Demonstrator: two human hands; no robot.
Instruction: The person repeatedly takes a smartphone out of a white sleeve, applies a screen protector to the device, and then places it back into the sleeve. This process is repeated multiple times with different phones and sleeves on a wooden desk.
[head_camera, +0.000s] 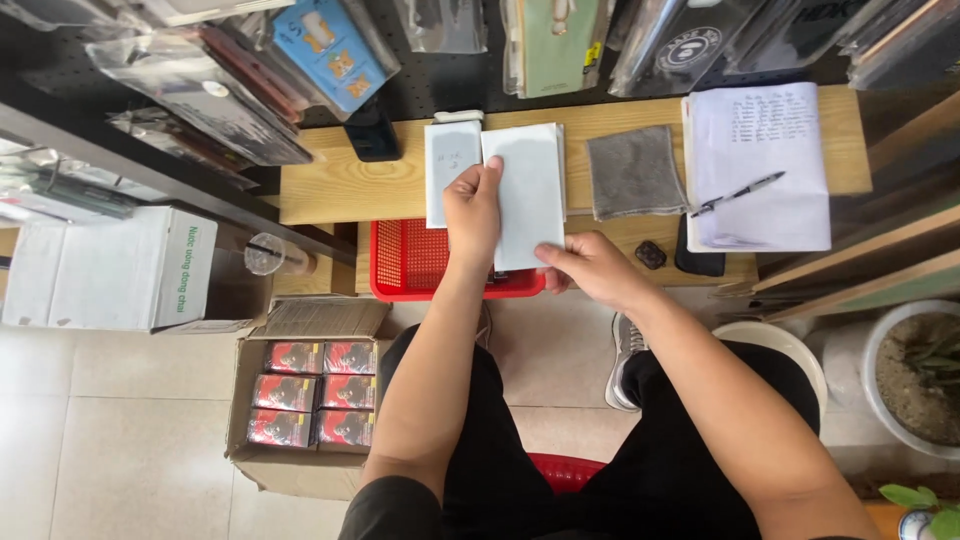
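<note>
My left hand (473, 212) grips the left edge of a flat white rectangular package (527, 190), thumb on top near its upper corner. My right hand (590, 268) pinches the same package at its lower right corner. The package is held above a red plastic basket (408, 262) and the front of a wooden bench top (340, 185). A second white flat package (449, 158) lies on the bench just left of the held one, partly under my left hand.
A grey cloth (632, 172), a white notepad (760, 165) with a pen (738, 193), and a dark phone (372, 132) lie on the bench. An open cardboard box of red packs (310, 395) and a white carton (110, 268) sit on the floor at left. Pots (915, 375) stand at right.
</note>
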